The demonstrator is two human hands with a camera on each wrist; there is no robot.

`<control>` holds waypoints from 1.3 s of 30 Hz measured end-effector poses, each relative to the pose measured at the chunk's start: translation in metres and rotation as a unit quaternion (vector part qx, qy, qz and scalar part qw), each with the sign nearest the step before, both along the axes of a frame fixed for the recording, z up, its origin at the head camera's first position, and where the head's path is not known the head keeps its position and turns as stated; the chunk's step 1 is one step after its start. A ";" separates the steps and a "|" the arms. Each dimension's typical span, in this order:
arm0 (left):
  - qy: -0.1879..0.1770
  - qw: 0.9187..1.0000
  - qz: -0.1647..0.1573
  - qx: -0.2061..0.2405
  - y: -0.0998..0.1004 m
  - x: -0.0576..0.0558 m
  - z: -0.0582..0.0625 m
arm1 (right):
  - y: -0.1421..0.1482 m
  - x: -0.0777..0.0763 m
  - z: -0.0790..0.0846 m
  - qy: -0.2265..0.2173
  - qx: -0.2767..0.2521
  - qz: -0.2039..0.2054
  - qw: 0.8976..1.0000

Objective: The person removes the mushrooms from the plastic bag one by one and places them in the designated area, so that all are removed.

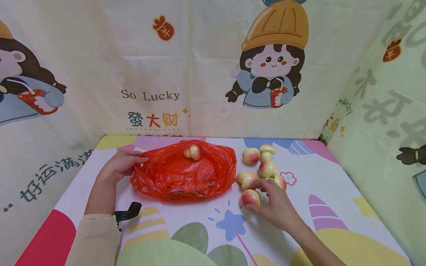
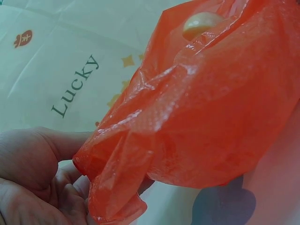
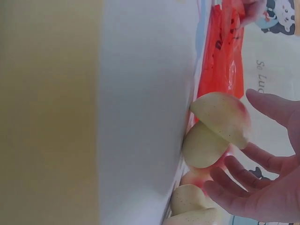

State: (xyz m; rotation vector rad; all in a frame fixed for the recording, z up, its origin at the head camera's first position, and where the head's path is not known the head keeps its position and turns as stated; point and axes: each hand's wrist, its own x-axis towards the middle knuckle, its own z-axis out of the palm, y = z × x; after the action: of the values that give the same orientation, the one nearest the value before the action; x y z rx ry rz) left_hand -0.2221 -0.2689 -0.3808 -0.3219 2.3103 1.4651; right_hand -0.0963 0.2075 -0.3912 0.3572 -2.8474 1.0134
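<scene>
A red plastic bag lies on the table with its mouth spread wide. My left hand pinches the bag's left edge; in the left wrist view the fingers lie behind a fold of the red film. Inside the bag, against its far side, rests one toy mushroom, cream with a pink blush. My right hand reaches over the nearest mushroom of a group right of the bag. In the right wrist view, thumb and fingers stand spread around that mushroom's cap, not curled onto it.
Several more toy mushrooms cluster beyond the right hand, some partly hidden by it. The table has a printed cloth. Fabric walls with cartoon prints stand at the back and sides. A black wrist mount sticks out from the left wrist.
</scene>
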 end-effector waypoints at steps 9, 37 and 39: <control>0.000 1.000 -0.001 -0.003 0.001 0.001 0.001 | -0.007 -0.009 0.011 0.012 -0.022 -0.015 1.000; -0.005 1.000 0.008 -0.003 0.004 0.002 0.001 | -0.055 -0.063 0.043 -0.103 -0.138 0.018 0.985; -0.005 1.000 0.009 -0.004 0.003 0.002 0.001 | -0.060 -0.067 0.044 -0.107 -0.136 0.018 0.985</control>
State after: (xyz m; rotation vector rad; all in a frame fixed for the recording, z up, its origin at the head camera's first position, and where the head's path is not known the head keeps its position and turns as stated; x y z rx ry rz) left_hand -0.2197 -0.2658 -0.3793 -0.3521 2.3109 1.4588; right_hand -0.1632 0.1470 -0.3471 0.2894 -2.8340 1.5123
